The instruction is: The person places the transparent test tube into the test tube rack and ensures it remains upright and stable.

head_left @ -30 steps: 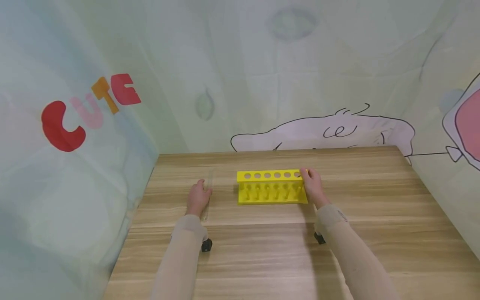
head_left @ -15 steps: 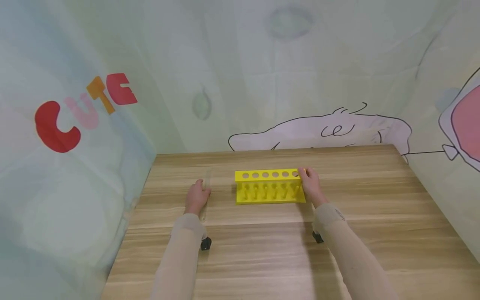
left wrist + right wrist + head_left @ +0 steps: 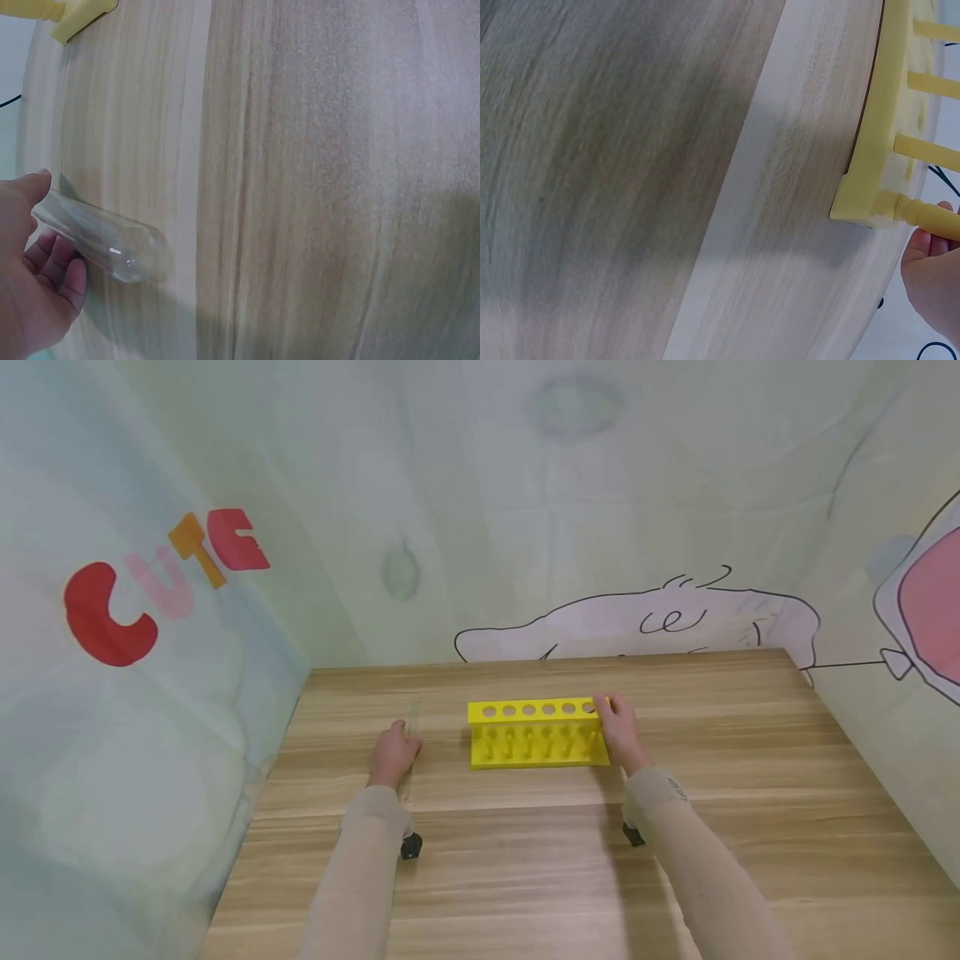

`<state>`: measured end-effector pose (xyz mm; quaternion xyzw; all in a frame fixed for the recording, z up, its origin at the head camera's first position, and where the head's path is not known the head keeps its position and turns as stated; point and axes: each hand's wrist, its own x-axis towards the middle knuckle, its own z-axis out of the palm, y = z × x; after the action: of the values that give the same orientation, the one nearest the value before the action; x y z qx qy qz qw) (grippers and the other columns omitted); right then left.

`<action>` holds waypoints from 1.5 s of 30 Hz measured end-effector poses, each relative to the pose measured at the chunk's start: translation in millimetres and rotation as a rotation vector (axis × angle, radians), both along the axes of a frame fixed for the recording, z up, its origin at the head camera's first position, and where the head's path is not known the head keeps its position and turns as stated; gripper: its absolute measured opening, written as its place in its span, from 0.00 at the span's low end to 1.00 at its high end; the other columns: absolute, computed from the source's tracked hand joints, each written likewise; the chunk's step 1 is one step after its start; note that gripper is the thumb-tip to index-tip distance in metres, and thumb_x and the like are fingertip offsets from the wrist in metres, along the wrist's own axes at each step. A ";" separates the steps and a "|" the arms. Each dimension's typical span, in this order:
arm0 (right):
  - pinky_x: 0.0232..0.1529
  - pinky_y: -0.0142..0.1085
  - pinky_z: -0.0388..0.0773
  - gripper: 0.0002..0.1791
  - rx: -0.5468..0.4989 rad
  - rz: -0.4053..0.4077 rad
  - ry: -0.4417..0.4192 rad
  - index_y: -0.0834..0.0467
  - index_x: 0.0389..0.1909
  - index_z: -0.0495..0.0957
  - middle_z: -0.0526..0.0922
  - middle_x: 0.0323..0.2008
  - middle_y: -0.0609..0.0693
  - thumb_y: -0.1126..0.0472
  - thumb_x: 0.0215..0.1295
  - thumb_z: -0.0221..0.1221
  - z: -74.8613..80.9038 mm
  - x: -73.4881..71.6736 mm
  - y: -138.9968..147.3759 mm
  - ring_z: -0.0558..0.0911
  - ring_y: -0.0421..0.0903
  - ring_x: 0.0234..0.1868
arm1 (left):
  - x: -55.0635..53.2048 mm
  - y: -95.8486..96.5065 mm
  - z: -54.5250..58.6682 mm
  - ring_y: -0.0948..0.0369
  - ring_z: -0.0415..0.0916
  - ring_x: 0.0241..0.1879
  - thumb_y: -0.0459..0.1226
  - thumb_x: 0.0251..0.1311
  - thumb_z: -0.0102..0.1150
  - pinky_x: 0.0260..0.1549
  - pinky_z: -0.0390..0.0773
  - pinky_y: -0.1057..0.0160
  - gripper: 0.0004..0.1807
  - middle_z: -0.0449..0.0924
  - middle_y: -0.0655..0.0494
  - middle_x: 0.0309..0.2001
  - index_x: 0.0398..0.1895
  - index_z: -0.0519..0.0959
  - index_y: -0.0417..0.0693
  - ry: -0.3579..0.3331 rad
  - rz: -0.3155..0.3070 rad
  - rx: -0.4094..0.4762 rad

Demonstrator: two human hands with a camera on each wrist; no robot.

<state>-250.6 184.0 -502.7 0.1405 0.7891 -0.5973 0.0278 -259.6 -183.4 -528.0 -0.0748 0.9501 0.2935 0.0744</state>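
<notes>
"Where is the clear tube (image 3: 112, 240) lying?"

"It is pointing lengthwise to the left of the yellow rack (image 3: 538, 735), well apart from it. Whether it is touching the worktop (image 3: 510, 877) is hard to tell."

"And the left hand (image 3: 393, 755)?"

"Its fingers are pinching the tube, the thumb pressing one side and the others curling round the opposite side. One end is sticking out toward the person."

"What is the rack doing?"

"It is standing upright, six holes running along its top, pegs lining up below. The right hand (image 3: 621, 733) is gripping its right end, fingers clamping there."

"Beyond the rack?"

"A printed backdrop (image 3: 480, 527) is rising behind it."
</notes>
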 end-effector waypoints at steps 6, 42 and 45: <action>0.46 0.35 0.64 0.28 0.004 -0.006 0.016 0.62 0.48 0.65 0.66 0.47 0.56 0.41 0.64 0.39 -0.7 -0.9 -1.0 0.64 0.48 0.45 | 2.2 1.7 1.9 0.42 0.67 0.52 0.44 0.59 0.46 0.50 0.69 0.47 0.29 0.67 0.33 0.54 0.59 0.60 0.34 0.009 -0.009 -0.009; 0.41 0.32 0.63 0.20 -0.049 -0.050 0.029 0.63 0.46 0.66 0.66 0.43 0.54 0.50 0.67 0.41 0.3 -1.7 -3.3 0.63 0.46 0.42 | 5.5 4.6 0.9 0.43 0.68 0.50 0.42 0.57 0.46 0.48 0.69 0.48 0.24 0.69 0.33 0.50 0.52 0.66 0.32 0.040 -0.008 -0.016; 0.42 0.32 0.63 0.20 -0.049 -0.051 0.026 0.63 0.47 0.66 0.67 0.44 0.54 0.50 0.67 0.41 0.0 -2.0 -3.2 0.63 0.46 0.42 | 5.7 3.9 1.3 0.43 0.68 0.50 0.42 0.57 0.46 0.48 0.69 0.48 0.24 0.70 0.33 0.50 0.51 0.67 0.32 0.047 -0.014 -0.012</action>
<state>-252.6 180.8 -502.7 0.1523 0.7706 -0.6188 0.0057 -253.9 -179.5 -526.7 -0.0615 0.9538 0.2892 0.0535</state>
